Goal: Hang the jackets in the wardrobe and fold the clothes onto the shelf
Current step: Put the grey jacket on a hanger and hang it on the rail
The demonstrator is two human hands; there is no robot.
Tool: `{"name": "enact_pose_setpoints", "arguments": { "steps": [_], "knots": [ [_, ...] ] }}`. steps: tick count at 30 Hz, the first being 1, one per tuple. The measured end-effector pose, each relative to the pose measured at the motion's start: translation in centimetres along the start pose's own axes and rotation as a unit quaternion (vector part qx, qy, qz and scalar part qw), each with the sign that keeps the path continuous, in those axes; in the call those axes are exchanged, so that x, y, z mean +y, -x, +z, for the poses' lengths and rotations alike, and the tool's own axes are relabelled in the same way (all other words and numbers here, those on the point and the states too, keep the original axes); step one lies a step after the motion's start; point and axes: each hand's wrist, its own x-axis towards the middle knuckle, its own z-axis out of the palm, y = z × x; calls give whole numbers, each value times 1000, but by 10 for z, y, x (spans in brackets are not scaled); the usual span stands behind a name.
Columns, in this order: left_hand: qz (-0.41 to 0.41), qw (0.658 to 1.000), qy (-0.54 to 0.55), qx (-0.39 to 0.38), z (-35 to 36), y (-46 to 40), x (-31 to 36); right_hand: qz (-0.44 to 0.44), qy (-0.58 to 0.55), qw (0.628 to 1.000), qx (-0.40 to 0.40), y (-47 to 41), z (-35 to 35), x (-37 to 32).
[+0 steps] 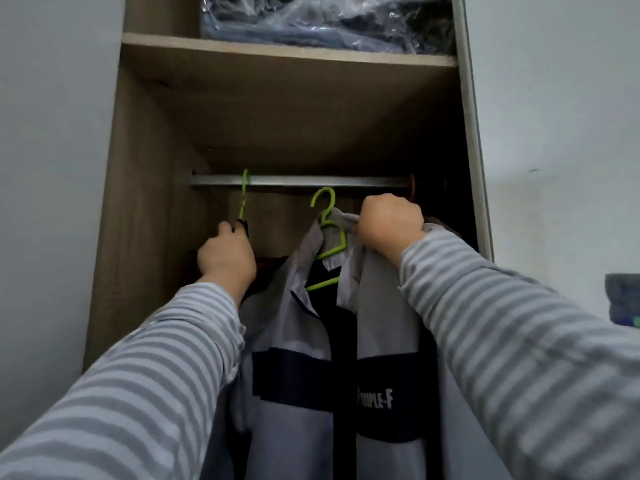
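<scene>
Your right hand [389, 226] grips the collar of the grey, navy-banded jacket [311, 358] on its lime plastic hanger [329, 237], hook just below the metal rail [298, 181]. Your left hand [227, 258] pinches another hanger [243, 199] already hooked there. Folding remains.

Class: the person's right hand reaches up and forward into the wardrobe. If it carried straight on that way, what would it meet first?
Probably the metal rail. The right hand, closed on the grey jacket collar, sits just below it. Depth is unclear, so it might pass under.
</scene>
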Motion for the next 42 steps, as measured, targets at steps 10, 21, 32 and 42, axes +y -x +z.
{"name": "enact_pose_setpoints", "arguments": {
  "steps": [10, 21, 32, 42],
  "knots": [
    [7, 999, -44, 27, 27, -11, 7, 29, 91, 993, 69, -69, -14, -9],
    [-4, 1000, -6, -5, 36, -12, 14, 67, 30, 997, -9, -74, 48, -46],
    [40, 998, -21, -34, 41, -4, -27, 73, -45, 996, -22, -56, 65, -29],
    [-53, 989, -108, -83, 72, 59, -1, -33, -50, 998, -35, -11, 82, -15]
  ]
}}
